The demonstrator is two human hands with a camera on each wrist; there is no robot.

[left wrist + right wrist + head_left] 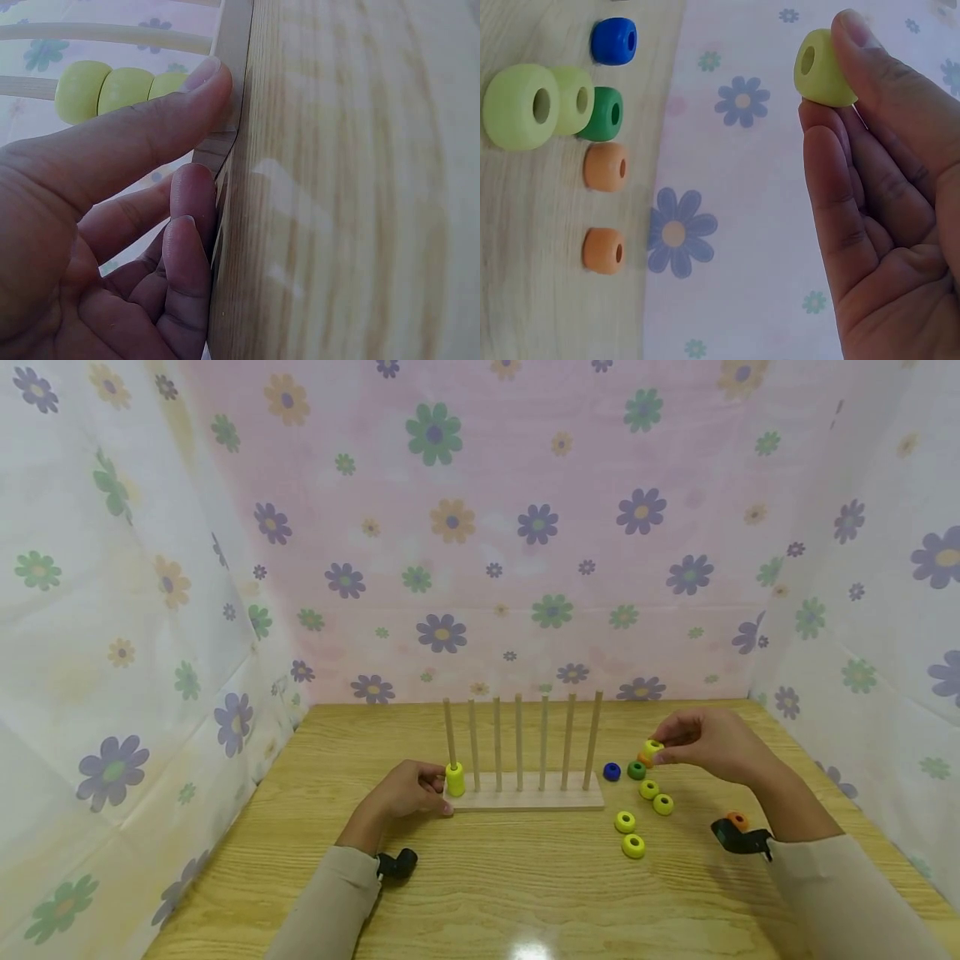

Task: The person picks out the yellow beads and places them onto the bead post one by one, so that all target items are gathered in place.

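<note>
A wooden peg rack [525, 802] with several upright pegs stands on the table. Stacked yellow beads [454, 779] sit on its leftmost peg; three of these beads [124, 88] show in the left wrist view. My left hand [408, 789] grips the left end of the rack's base, thumb at the front corner. To the right of the rack, my right hand [712, 745] pinches a yellow bead [825, 69] between thumb and fingertips, raised off the table. Below that bead lie an orange bead [606, 166], a green bead [637, 769] and a blue bead [612, 772].
Loose yellow beads [633, 846] lie on the table [480, 877] in front of the right hand. Another orange bead [738, 820] rests near the right wrist, partly hidden by the wrist camera [738, 839]. Flowered cloth [510, 527] encloses the back and sides.
</note>
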